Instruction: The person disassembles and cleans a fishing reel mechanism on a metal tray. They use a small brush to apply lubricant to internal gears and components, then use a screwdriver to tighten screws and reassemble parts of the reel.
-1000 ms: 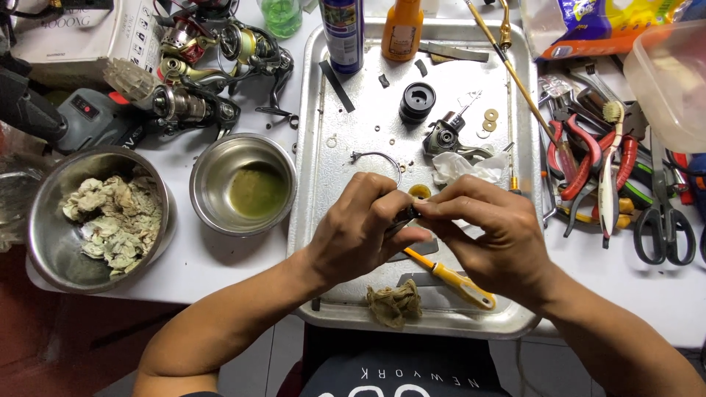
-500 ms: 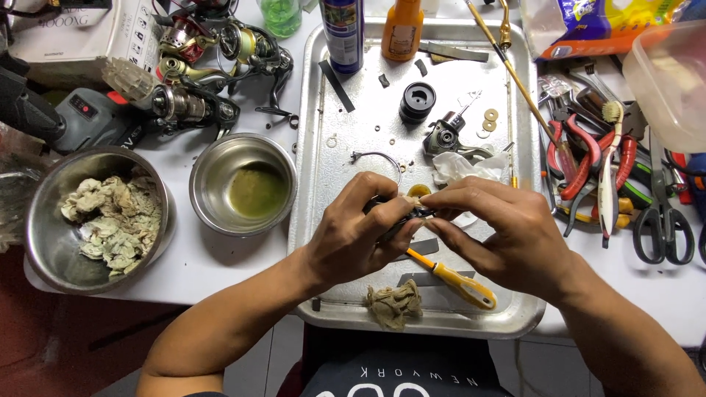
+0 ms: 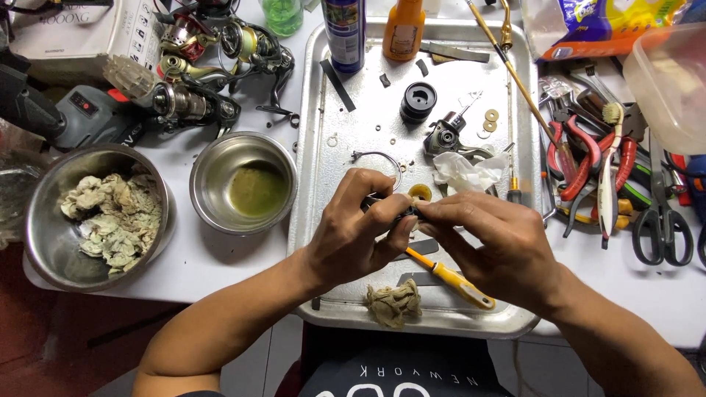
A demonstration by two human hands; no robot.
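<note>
Two hands, two steel bowls

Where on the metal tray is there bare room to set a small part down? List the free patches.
Bare metal shows on the tray along its left side, between the spray can and the left hand, and mid-tray between the black strip and black spool. Crowded: the right side, by the washers, white tissue and gold rod.

Small dark part mostly hidden between both hands' fingers
</note>
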